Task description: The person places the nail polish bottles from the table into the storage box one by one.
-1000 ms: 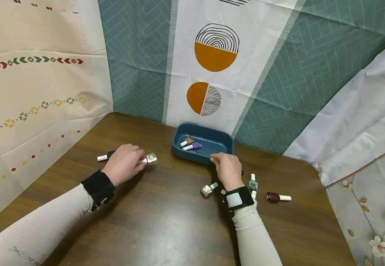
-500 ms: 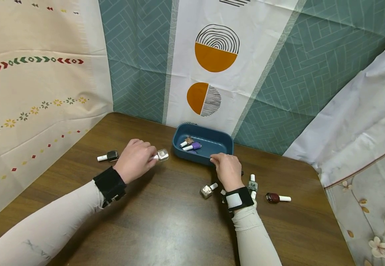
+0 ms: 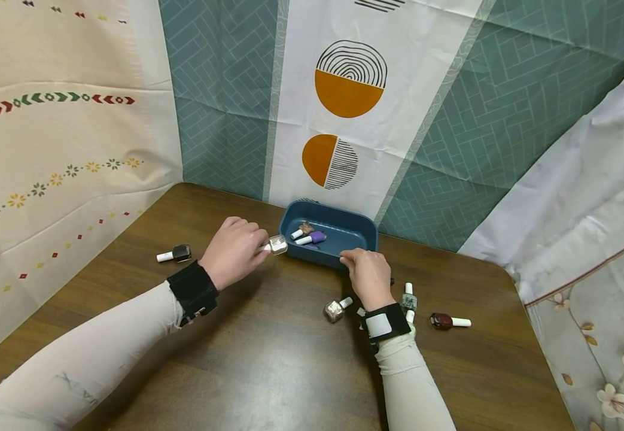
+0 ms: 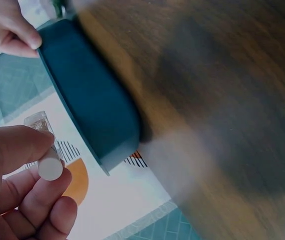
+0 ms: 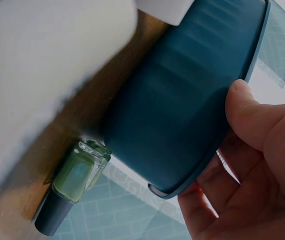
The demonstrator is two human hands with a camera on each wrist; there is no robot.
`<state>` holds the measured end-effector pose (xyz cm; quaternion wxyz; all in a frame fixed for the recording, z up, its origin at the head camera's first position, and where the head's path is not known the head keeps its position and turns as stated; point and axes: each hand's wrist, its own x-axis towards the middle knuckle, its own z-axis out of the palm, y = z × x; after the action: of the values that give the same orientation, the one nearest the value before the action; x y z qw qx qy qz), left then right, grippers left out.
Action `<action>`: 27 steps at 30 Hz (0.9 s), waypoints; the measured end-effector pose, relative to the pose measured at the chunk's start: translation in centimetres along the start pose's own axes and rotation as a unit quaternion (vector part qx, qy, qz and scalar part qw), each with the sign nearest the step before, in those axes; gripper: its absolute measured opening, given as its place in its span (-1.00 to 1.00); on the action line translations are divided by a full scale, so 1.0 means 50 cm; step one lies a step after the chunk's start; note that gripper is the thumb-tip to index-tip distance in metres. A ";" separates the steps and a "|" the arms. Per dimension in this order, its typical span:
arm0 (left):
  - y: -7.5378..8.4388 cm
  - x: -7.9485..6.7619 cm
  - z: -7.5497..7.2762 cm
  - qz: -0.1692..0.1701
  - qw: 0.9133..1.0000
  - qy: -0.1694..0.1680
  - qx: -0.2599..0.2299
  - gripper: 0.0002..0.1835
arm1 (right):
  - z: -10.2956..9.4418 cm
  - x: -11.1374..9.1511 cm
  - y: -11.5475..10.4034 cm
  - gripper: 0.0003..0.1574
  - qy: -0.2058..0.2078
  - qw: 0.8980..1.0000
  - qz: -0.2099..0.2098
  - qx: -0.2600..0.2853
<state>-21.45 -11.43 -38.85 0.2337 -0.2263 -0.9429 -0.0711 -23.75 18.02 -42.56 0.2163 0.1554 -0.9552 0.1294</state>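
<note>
My left hand [image 3: 236,250] pinches a nail polish bottle [image 3: 277,245] by its white cap [image 4: 50,169]. The bottle has a clear body with glitter and is held up at the left end of a blue bin [image 3: 312,255]. My right hand [image 3: 370,276] grips the bin's near rim, thumb on the outer wall in the right wrist view. Inside the bin lie a purple nail polish [image 3: 318,237] and a coppery glitter one [image 3: 306,228]; part of another purple thing shows below them.
On the table [image 3: 268,359] lie a black nail polish [image 3: 182,252] at left, a glitter one [image 3: 335,310] in front, and a grey-green one [image 3: 410,301] and dark red one [image 3: 442,321] at right. A green bottle [image 5: 75,172] lies near the bin. Curtains stand behind.
My left hand has moved right and away from me with the glitter nail polish, to the bin's left end, uncovering the black bottle. The right hand has stayed on the rim.
</note>
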 end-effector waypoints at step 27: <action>0.026 0.068 0.023 0.007 1.000 0.018 -0.001 -0.86 | 0.000 0.000 0.001 -0.83 0.003 1.000 0.004 0.004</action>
<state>-24.00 -8.64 -38.24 0.2509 -0.2315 -0.9369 -0.0749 -23.75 18.04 -42.59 0.2184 0.1524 -0.9544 0.1347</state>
